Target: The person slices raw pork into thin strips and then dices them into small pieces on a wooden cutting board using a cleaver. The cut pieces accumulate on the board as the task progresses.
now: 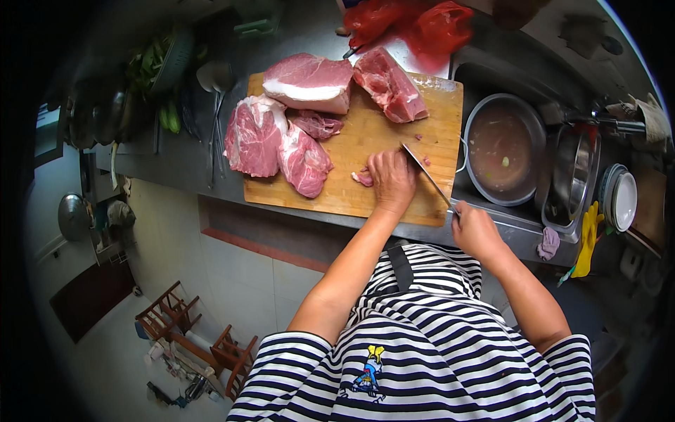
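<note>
My right hand (477,232) grips the handle of a kitchen knife (430,179), its blade slanting up and left over the wooden cutting board (364,203). Close beside the blade, my left hand (391,176) presses down with bent fingers on a small piece of raw meat (364,178); most of that piece is hidden under the fingers. Tiny meat scraps (426,160) lie right of the blade. Large raw cuts rest farther off: a fat-edged slab (311,79), a long chunk (390,87), a marbled piece (256,140) and smaller lumps (306,163).
Right of the board, a metal basin (506,153) of cloudy water sits in the sink. A steel bowl (572,174), stacked plates (625,203) and a yellow rubber glove (586,242) are beyond it. Red plastic bags (411,26) lie behind; ladles (215,111) lie left.
</note>
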Motion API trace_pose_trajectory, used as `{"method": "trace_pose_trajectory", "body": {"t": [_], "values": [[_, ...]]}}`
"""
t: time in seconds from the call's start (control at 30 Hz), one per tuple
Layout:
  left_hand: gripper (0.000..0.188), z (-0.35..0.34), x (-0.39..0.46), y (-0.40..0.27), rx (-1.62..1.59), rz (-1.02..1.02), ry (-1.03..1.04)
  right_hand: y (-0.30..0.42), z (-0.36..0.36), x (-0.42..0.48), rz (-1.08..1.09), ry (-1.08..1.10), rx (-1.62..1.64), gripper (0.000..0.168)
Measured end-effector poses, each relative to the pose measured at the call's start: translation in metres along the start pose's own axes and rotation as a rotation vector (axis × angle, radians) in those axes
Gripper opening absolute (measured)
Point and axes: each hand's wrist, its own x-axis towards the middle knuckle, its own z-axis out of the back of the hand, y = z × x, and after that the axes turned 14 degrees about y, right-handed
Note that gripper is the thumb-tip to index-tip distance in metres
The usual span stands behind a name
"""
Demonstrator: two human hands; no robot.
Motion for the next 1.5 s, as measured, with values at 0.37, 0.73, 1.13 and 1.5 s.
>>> {"method": "trace_pose_trajectory", "body": {"t": [0.37,0.73,1.13,1.5], "values": [[0.024,0.004,-0.006,0.005,0.077,0.022,0.074,-0.001,-0.020,0.060,0.027,-0.082,-0.030,0.020],[0.027,0.010,-0.007,0.007,0.043,0.050,0.010,-0.001,-0.006,0.015,0.074,-0.167,0.052,0.016],[0.018,0.005,-0.006,0.008,0.023,0.037,0.084,0.029,-0.007,0.080,0.037,-0.093,-0.084,0.019],[0.032,0.004,-0.008,0.009,0.080,0.042,0.002,-0.009,-0.010,0.025,0.053,-0.180,0.043,0.020]]}}
